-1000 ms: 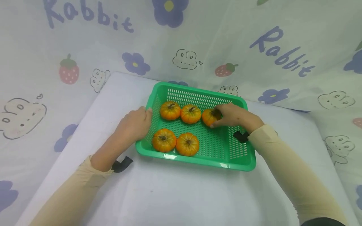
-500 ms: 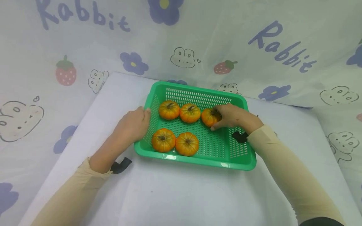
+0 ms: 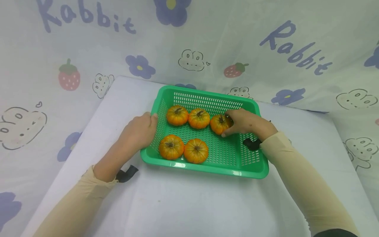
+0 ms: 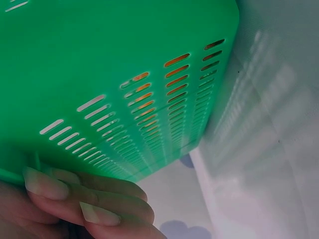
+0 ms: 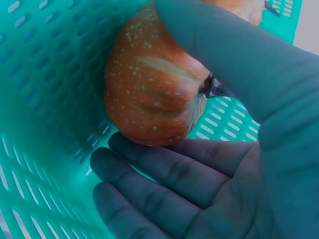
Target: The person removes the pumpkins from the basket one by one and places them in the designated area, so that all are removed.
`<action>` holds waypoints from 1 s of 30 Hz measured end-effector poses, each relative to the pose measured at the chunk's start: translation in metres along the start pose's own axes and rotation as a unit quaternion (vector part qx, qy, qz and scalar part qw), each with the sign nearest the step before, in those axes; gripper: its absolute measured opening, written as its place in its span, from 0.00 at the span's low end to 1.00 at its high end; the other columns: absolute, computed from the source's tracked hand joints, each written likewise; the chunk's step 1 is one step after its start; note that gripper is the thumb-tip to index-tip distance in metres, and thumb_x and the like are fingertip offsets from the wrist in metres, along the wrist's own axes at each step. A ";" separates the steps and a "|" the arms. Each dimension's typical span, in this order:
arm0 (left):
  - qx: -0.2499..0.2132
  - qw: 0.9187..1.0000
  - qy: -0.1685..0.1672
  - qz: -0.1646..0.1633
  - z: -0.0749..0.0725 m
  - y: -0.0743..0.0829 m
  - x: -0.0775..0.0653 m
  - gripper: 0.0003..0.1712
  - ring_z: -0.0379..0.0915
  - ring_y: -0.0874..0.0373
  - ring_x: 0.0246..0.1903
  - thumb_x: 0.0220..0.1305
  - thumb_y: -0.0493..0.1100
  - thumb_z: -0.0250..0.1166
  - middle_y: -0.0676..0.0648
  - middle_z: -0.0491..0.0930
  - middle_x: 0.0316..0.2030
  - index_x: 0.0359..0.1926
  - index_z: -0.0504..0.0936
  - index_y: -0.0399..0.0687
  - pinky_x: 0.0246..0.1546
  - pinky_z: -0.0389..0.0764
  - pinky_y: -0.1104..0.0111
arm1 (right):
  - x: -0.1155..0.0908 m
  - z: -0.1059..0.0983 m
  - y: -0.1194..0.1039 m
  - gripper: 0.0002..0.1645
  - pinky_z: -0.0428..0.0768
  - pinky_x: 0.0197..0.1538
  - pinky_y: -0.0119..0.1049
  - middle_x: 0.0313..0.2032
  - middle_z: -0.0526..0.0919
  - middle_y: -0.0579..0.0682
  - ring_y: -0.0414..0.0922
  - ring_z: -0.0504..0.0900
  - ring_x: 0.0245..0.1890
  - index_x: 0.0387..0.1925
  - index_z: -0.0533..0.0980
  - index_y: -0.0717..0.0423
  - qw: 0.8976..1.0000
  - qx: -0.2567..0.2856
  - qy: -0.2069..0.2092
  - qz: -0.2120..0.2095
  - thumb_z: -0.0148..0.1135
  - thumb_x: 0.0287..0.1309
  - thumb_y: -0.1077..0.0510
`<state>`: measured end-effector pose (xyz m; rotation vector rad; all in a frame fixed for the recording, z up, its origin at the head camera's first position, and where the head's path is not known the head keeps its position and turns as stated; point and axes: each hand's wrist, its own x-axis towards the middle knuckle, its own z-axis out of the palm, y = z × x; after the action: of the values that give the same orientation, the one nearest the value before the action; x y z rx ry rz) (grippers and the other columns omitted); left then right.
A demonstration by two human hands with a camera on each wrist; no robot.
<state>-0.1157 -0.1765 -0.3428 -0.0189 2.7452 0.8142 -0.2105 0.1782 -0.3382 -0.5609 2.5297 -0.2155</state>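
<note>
A green plastic basket (image 3: 204, 169) with slotted walls holds several small orange pumpkins. My left hand (image 3: 138, 132) grips its left rim; in the left wrist view the curled fingers (image 4: 117, 199) lie against the outside of the wall. At the basket's back right, my right hand (image 3: 245, 122) holds a small pumpkin (image 3: 218, 125) between thumb and fingers. The right wrist view shows the thumb over that pumpkin (image 5: 154, 94) and the fingers (image 5: 164, 174) along its other side, its dark stem pointing toward the palm.
Beside the held pumpkin, two more pumpkins (image 3: 199, 118) sit in the back row. Another two pumpkins (image 3: 171, 147) sit at the front left of the basket. The basket stands on a white-covered table (image 3: 189, 204), with a printed cloth (image 3: 225, 39) hanging behind it.
The pumpkin in my right hand has tipped slightly, and its stem shows more now. My left hand stays on the rim. The whole view has shifted a little.
</note>
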 end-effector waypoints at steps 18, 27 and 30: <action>-0.002 1.000 0.001 -0.001 0.000 -0.001 -0.001 0.32 0.74 0.46 0.26 0.84 0.57 0.29 0.39 0.73 0.28 0.50 0.71 0.35 0.22 0.78 0.61 | 0.000 -0.001 -0.001 0.52 0.70 0.69 0.61 0.67 0.75 0.65 0.61 0.72 0.67 0.72 0.68 0.65 1.000 0.003 -0.011 -0.001 0.78 0.57 0.39; -0.005 1.000 0.001 -0.001 0.000 0.000 -0.001 0.32 0.74 0.47 0.25 0.84 0.57 0.29 0.39 0.73 0.28 0.49 0.71 0.36 0.22 0.78 0.61 | -0.001 0.000 0.001 0.51 0.71 0.68 0.60 0.66 0.76 0.64 0.61 0.73 0.66 0.71 0.69 0.65 1.000 0.003 -0.005 -0.004 0.79 0.57 0.40; -0.011 1.000 -0.002 -0.002 0.000 0.000 -0.001 0.32 0.74 0.47 0.25 0.85 0.58 0.29 0.39 0.73 0.28 0.50 0.71 0.36 0.21 0.78 0.62 | -0.002 0.000 0.001 0.52 0.71 0.68 0.60 0.66 0.76 0.65 0.61 0.73 0.66 0.71 0.69 0.65 1.000 0.005 -0.006 -0.006 0.79 0.57 0.40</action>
<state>-0.1148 -0.1761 -0.3428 -0.0268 2.7324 0.8431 -0.2096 0.1800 -0.3381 -0.5717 2.5137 -0.2284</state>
